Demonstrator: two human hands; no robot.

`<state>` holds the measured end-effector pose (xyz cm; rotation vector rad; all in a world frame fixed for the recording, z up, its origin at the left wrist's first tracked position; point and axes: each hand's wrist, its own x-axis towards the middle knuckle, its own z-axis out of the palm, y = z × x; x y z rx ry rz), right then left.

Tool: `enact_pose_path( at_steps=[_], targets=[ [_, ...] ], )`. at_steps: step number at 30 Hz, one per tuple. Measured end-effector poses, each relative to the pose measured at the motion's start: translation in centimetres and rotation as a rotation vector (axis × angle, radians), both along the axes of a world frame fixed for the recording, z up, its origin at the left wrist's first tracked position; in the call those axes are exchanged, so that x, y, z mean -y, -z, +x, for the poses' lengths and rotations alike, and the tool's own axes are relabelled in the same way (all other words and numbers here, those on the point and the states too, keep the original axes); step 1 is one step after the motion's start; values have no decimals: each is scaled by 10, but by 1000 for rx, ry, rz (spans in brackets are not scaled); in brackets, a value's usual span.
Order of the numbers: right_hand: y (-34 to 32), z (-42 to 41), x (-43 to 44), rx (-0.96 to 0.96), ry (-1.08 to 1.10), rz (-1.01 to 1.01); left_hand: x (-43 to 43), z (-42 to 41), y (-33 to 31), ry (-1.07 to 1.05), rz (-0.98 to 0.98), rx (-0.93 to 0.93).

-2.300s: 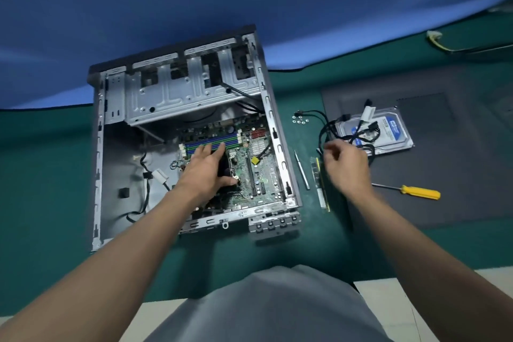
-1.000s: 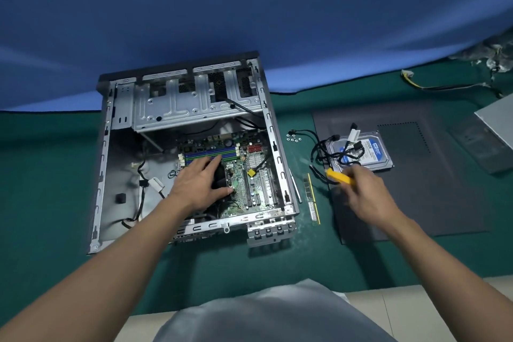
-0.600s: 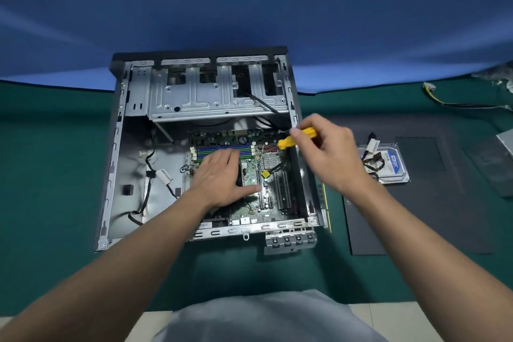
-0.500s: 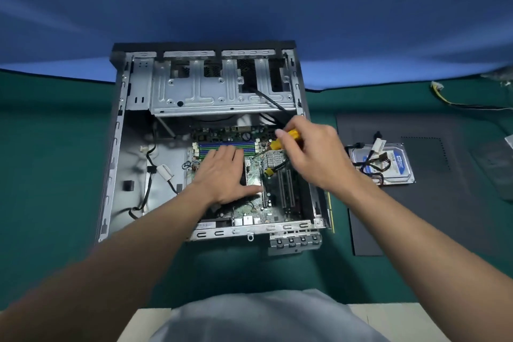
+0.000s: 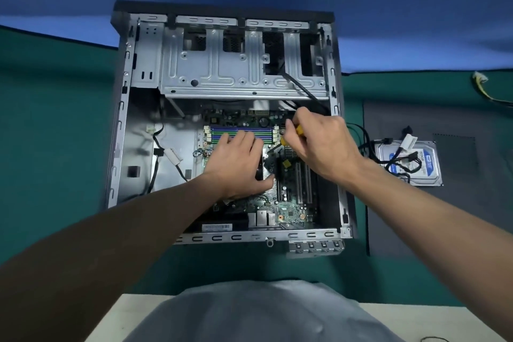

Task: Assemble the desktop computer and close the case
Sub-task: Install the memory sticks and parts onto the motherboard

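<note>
Computer case [image 5: 122,108] lies open on its side on the green mat [image 5: 55,119] in front of me, its bare metal drive cage [image 5: 238,72] at the far end and the motherboard [image 5: 288,203] at the near end. My left hand [image 5: 236,166] lies palm down and spread flat over a black part in the middle of the board, fingers reaching toward the blue and green memory slots [image 5: 241,130]; it presses on the part and grips nothing. My right hand [image 5: 322,144] is curled closed around the yellow handle of a screwdriver [image 5: 299,130], whose shaft angles down to the board just beside my left fingertips. That hand covers the upper right corner of the board, so I cannot tell exactly where the tip lands. A black cable [image 5: 302,89] runs from the drive cage down behind my right knuckles. Loose wires with a white connector [image 5: 172,154] trail across the empty left floor of the case. To the right, outside the case, a hard drive [image 5: 416,172] with a blue label lies on a dark panel [image 5: 472,203], with a tangle of black cables [image 5: 363,141] draped over it. A yellow-wired lead [image 5: 483,86] lies farther off at the mat's right edge. My grey-clad lap [image 5: 258,314] fills the bottom of the view.
</note>
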<state>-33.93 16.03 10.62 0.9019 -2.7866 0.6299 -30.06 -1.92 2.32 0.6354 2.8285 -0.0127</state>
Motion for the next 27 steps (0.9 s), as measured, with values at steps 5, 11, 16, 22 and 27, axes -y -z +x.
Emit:
enact_pose_path(
  at_steps=[5,11,16,22,27],
  targets=[
    [-3,0,1,11,-27,4,0,-1,2,-3,6,-1],
    [-4,1,1,40,-38,26,-1,-1,1,-2,18,-10],
    [-27,-2,12,132,-224,302,-2,0,-1,-5,-19,54],
    [-56,-14,30,162,-506,613,-2,0,-1,-35,76,72],
    [-60,-6,47,346,-167,587,-1,-1,1,-15,45,64]
  ],
)
